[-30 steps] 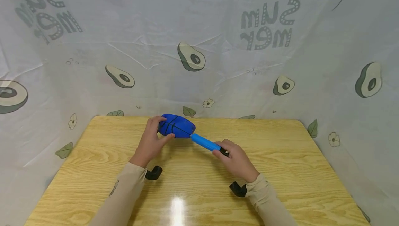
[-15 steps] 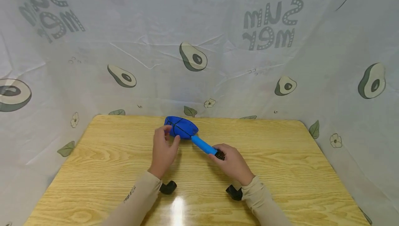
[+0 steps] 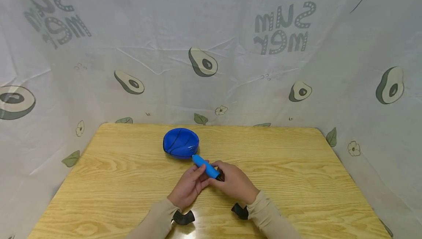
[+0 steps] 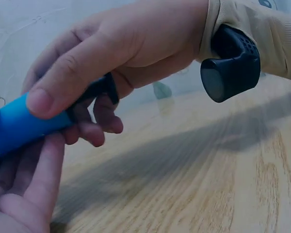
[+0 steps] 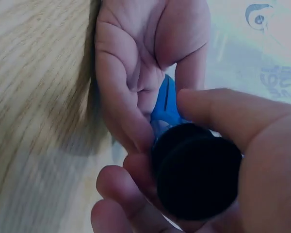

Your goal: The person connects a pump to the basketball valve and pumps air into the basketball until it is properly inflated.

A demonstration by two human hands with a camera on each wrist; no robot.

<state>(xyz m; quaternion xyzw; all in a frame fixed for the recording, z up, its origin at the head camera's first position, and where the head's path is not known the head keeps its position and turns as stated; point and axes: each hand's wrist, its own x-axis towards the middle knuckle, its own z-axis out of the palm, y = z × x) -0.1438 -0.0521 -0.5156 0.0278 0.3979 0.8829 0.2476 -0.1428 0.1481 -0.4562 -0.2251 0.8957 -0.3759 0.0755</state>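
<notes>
A deflated blue ball (image 3: 178,142) with black seam lines lies caved in toward the back of the table. A hand pump with a blue barrel (image 3: 211,172) runs from its edge toward me. My left hand (image 3: 188,188) holds the barrel from below, thumb on top, fingers underneath. At the pump's near end, my right hand (image 3: 235,182) grips around the black handle. In the right wrist view the round black handle end (image 5: 199,179) faces the camera. The left wrist view shows the right thumb over the blue barrel (image 4: 24,121).
The wood-grain table (image 3: 280,158) is bounded at the back and sides by a pale curtain (image 3: 237,74) printed with avocados. Black wrist-worn camera mounts (image 3: 184,218) jut from both sleeves close over the tabletop.
My left hand has let go of the ball and moved toward me and right onto the pump barrel. The ball and pump have come nearer; my right hand still holds the handle.
</notes>
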